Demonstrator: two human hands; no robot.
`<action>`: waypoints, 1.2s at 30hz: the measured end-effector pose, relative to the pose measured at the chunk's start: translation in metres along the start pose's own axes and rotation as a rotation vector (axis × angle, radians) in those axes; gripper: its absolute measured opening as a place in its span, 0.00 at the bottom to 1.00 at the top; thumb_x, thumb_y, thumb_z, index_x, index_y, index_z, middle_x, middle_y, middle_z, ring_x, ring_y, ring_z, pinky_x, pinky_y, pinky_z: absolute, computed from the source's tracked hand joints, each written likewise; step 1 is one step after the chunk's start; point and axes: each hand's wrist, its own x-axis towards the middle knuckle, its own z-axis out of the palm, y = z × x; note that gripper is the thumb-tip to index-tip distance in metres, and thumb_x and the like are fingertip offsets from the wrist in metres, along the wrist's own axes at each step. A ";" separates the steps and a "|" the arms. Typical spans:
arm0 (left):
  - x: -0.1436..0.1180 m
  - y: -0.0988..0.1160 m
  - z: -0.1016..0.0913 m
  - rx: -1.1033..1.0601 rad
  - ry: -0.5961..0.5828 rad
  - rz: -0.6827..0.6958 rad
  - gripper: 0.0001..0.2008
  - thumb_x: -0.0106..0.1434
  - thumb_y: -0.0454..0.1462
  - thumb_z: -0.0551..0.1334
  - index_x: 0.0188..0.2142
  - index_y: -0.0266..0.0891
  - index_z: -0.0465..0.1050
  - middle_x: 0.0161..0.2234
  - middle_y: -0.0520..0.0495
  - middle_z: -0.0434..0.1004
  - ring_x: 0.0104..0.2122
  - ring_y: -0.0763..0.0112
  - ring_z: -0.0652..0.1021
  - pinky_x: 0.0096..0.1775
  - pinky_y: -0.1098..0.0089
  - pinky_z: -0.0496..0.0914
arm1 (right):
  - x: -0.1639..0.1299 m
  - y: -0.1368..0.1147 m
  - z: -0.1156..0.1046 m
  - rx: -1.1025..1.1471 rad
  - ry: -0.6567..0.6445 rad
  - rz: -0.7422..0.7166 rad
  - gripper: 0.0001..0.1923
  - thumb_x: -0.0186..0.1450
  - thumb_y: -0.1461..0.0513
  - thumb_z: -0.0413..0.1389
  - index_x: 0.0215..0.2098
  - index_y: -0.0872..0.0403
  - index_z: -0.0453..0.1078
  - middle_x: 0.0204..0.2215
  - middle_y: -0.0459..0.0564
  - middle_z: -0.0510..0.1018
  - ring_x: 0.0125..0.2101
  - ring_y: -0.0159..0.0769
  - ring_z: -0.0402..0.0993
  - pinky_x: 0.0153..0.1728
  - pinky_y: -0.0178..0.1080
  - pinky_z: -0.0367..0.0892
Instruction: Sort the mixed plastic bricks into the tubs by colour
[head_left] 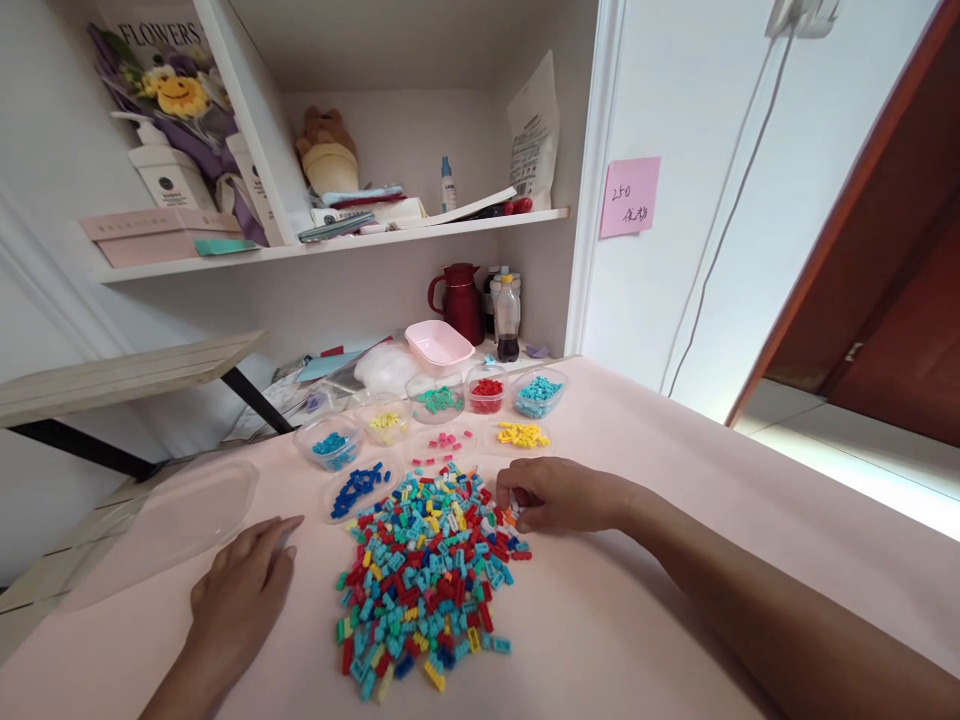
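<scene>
A mixed heap of small toy building bricks (pixel 427 570) lies on the pink tabletop, with turquoise, red, yellow, blue and green pieces. My right hand (pixel 562 494) is at the heap's upper right edge with its fingers curled down. Orange and white bricks (pixel 512 514) show by its fingertips; what the fingers pinch is mostly hidden. Left of the heap, my left hand (pixel 244 580) rests on the table with fingers stretched out, holding nothing. Just beyond the heap are dark blue bricks (pixel 360 490) on a clear lid, pink bricks (pixel 445 441) and yellow bricks (pixel 523 435).
Clear tubs hold blue bricks (pixel 334 449), pale yellow bricks (pixel 385 424), green bricks (pixel 439 400), red bricks (pixel 487 394) and light blue bricks (pixel 538 394). A transparent lid (pixel 195 515) lies at left. Behind stand a pink basin (pixel 439 345), a red jug (pixel 463 305) and a bottle (pixel 508 320).
</scene>
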 end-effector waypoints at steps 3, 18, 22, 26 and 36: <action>0.001 0.000 0.001 -0.001 0.008 0.013 0.23 0.67 0.42 0.43 0.55 0.51 0.68 0.60 0.50 0.65 0.60 0.59 0.62 0.58 0.53 0.57 | 0.000 0.000 0.000 -0.008 0.000 -0.008 0.10 0.56 0.62 0.57 0.37 0.49 0.67 0.34 0.45 0.72 0.31 0.33 0.65 0.29 0.34 0.56; 0.000 0.001 -0.001 0.002 -0.002 -0.008 0.23 0.67 0.42 0.42 0.55 0.50 0.68 0.60 0.50 0.64 0.60 0.59 0.62 0.58 0.52 0.56 | 0.001 0.000 0.005 0.080 -0.031 -0.156 0.15 0.53 0.71 0.52 0.36 0.51 0.67 0.38 0.47 0.68 0.33 0.31 0.66 0.31 0.32 0.58; 0.000 0.002 -0.001 0.003 0.005 -0.009 0.23 0.67 0.42 0.42 0.55 0.50 0.68 0.60 0.50 0.64 0.60 0.58 0.62 0.58 0.52 0.56 | 0.001 -0.001 0.005 0.080 -0.019 -0.151 0.13 0.52 0.71 0.52 0.35 0.51 0.65 0.37 0.46 0.68 0.32 0.31 0.65 0.31 0.32 0.58; 0.001 0.002 0.000 0.004 0.010 0.000 0.23 0.67 0.42 0.41 0.55 0.50 0.68 0.59 0.50 0.65 0.60 0.59 0.62 0.58 0.52 0.57 | 0.001 -0.002 0.004 0.076 -0.010 -0.138 0.12 0.52 0.70 0.51 0.34 0.51 0.64 0.36 0.46 0.69 0.32 0.31 0.64 0.31 0.32 0.58; 0.002 -0.001 0.001 0.013 -0.004 -0.002 0.23 0.68 0.42 0.42 0.55 0.50 0.68 0.60 0.51 0.64 0.60 0.60 0.62 0.58 0.54 0.57 | -0.002 0.000 0.002 0.094 0.016 -0.120 0.18 0.54 0.69 0.53 0.43 0.50 0.70 0.37 0.47 0.72 0.34 0.32 0.68 0.31 0.32 0.61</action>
